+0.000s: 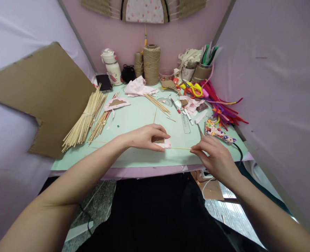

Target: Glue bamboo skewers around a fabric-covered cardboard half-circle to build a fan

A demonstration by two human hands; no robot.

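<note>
A small fabric-covered cardboard piece is pinned to the mat under the closed fingers of the left hand. A thin wooden stick is pinched by the right hand, its tip already lodged at the piece; full seating is judged unfinished
</note>
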